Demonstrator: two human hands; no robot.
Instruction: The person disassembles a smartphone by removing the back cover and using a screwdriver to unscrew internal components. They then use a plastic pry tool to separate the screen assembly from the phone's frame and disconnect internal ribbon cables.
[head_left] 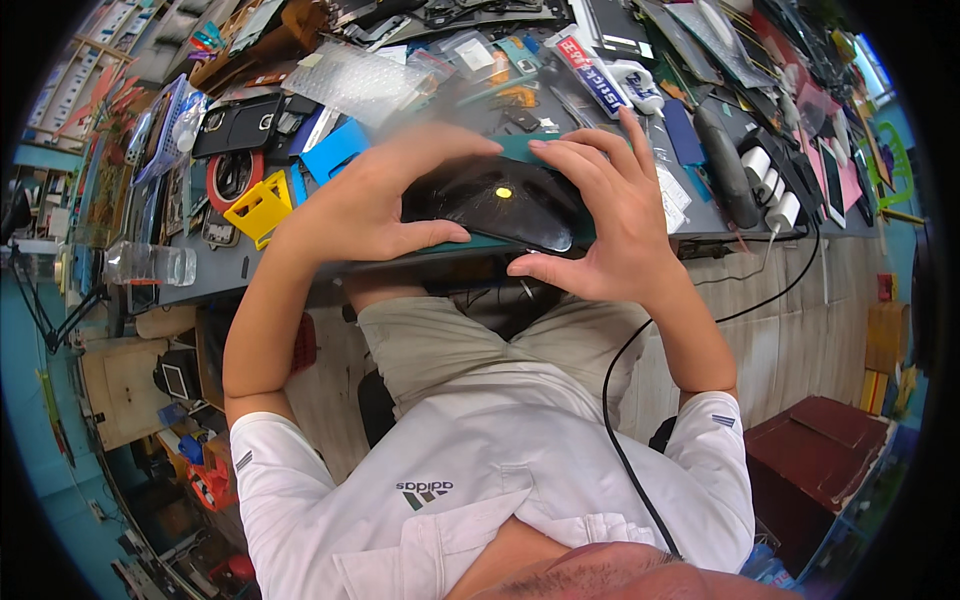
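Note:
A dark, glossy smartphone (515, 205) lies at the desk's near edge over a green mat (482, 241), with a bright yellow spot on its face. Around its left end curves my left hand (365, 190), the thumb along the near edge and the fingers, partly blurred, at the far edge. My right hand (625, 205) arches about the right end with its fingers spread. Its index fingertip is by the phone's far edge, while the thumb sits apart, just below the near right corner. The phone's underside is hidden.
Left of the phone are a yellow phone stand (258, 208), a blue piece (336, 151) and a roll of red-rimmed tape (236, 180). Bubble wrap (355, 82) and a printed box (588, 75) lie beyond. White plugs (770, 188) and a dark cylinder (725, 165) stand right.

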